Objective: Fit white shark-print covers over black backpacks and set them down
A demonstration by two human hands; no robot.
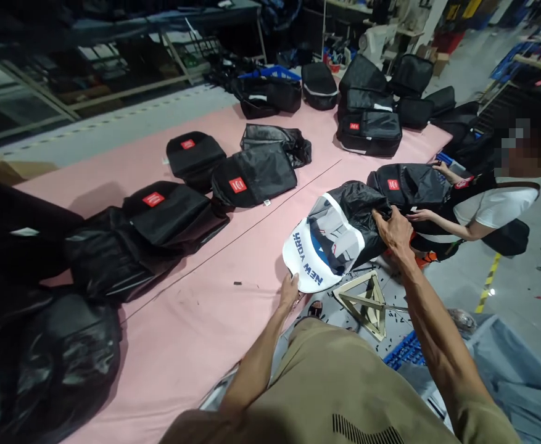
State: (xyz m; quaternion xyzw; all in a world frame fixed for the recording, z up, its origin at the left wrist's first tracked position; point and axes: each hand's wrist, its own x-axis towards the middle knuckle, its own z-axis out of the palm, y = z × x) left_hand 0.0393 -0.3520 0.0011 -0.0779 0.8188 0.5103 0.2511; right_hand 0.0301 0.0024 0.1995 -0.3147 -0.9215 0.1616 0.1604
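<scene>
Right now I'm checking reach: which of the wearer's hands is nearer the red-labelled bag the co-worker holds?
Right. The right hand grips black fabric just beside that bag; the left hand holds the printed white end, farther away.

We are wearing a loose, khaki-olive short-sleeved T-shirt of soft knit fabric point(339, 382), which is filling the lower middle of the head view. A small patch of short black vertical stripes point(360, 430) is showing on its chest near the bottom edge. Our forearms are showing bare, and our two hands, the left hand point(290, 290) and the right hand point(393, 229), are wearing no gloves.
</scene>
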